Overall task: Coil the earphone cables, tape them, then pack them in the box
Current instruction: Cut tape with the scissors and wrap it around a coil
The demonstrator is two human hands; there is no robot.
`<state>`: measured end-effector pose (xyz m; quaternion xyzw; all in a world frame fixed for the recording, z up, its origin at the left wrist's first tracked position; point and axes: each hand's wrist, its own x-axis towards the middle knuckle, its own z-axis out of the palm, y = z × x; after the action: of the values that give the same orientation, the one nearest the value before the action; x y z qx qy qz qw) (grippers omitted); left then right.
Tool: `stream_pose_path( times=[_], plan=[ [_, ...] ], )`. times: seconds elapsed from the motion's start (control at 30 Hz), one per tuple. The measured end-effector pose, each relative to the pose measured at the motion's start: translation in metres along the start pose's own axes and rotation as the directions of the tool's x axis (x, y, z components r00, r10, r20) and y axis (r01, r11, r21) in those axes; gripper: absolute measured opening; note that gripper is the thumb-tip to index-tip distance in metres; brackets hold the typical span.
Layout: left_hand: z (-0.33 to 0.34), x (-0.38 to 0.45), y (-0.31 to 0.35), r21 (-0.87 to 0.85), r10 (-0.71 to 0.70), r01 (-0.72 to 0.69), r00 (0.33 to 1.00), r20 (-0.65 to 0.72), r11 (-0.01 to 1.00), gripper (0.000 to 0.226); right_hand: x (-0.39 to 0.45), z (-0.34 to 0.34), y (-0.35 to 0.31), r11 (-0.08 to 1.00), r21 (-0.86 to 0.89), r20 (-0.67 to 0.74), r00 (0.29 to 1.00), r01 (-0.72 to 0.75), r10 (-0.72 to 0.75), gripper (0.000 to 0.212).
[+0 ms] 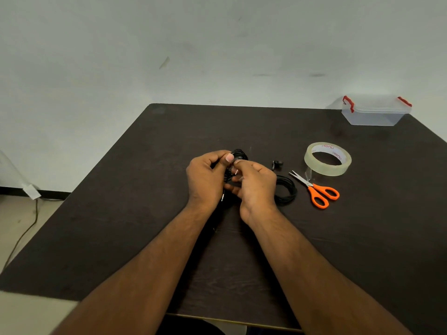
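Note:
My left hand (208, 176) and my right hand (254, 187) meet over the middle of the dark table (145, 213). Between them is a black coiled earphone cable (240, 155); both hands grip it, thumbs and fingers pinching the loops. A cable end hangs down below my left palm. A second black earphone cable (286, 189) lies coiled on the table just right of my right hand, its earbuds (277, 163) beside it. The clear plastic box (375, 113) with red latches stands shut at the far right corner.
A roll of clear tape (327, 158) lies right of the hands. Orange-handled scissors (319, 191) lie in front of it, blades pointing left. A cord trails on the floor at the left, past the table edge.

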<state>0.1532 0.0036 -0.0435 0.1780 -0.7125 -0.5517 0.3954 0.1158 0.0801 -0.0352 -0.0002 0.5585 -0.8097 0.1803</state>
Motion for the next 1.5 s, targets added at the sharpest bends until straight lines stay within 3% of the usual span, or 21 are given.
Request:
stream_pose_path(
  times=[0.2,0.37,0.57,0.67,0.83,0.93,1.03,1.17,1.27,1.33,1.5],
  plan=[
    [-0.004,0.0,-0.001,-0.049,-0.005,0.009,0.997,0.078,0.999,0.013,0.002,-0.004,-0.002,0.999,0.049,0.031,0.999,-0.023,0.022,0.015],
    [-0.007,0.003,0.0,-0.154,-0.083,0.105,0.986,0.142,0.983,0.016,0.003,-0.008,-0.005,0.994,0.086,0.101,0.993,-0.062,0.053,0.014],
    [-0.021,0.016,-0.001,-0.289,-0.21,0.296,0.933,0.293,0.91,0.053,0.006,-0.017,-0.011,0.999,0.036,0.284,0.958,0.015,-0.025,0.017],
    [-0.023,0.014,-0.001,-0.358,-0.215,0.34,0.914,0.345,0.87,0.047,0.005,-0.018,-0.011,0.998,0.062,0.328,0.944,0.004,-0.024,0.014],
    [-0.021,0.011,0.002,-0.403,-0.23,0.346,0.923,0.309,0.847,0.026,0.005,-0.019,-0.011,0.998,0.06,0.331,0.944,-0.001,-0.019,0.012],
    [-0.016,0.007,0.005,-0.395,-0.187,0.237,0.969,0.162,0.887,0.015,0.005,-0.018,-0.008,0.999,0.054,0.281,0.96,0.006,-0.021,0.01],
    [-0.011,0.003,0.005,-0.123,0.034,-0.032,0.999,0.014,0.992,0.013,0.006,-0.017,-0.007,0.998,0.061,0.243,0.97,-0.007,-0.008,0.007],
    [-0.01,-0.002,0.006,0.12,0.279,-0.273,0.959,-0.04,0.955,0.01,0.006,-0.016,-0.006,0.998,0.059,0.265,0.964,-0.021,0.005,0.006],
    [-0.013,-0.001,0.004,0.362,0.442,-0.433,0.895,0.064,0.825,0.011,0.006,-0.016,-0.006,0.995,0.086,0.292,0.956,-0.05,0.023,0.006],
    [-0.014,0.001,0.002,0.495,0.465,-0.49,0.866,0.184,0.717,0.014,0.007,-0.017,-0.007,0.986,0.14,0.299,0.953,-0.093,0.048,0.011],
    [-0.016,-0.001,-0.001,0.551,0.477,-0.607,0.793,0.378,0.572,0.031,0.008,-0.02,-0.009,0.965,0.216,0.296,0.952,-0.145,0.077,0.015]
  ],
)
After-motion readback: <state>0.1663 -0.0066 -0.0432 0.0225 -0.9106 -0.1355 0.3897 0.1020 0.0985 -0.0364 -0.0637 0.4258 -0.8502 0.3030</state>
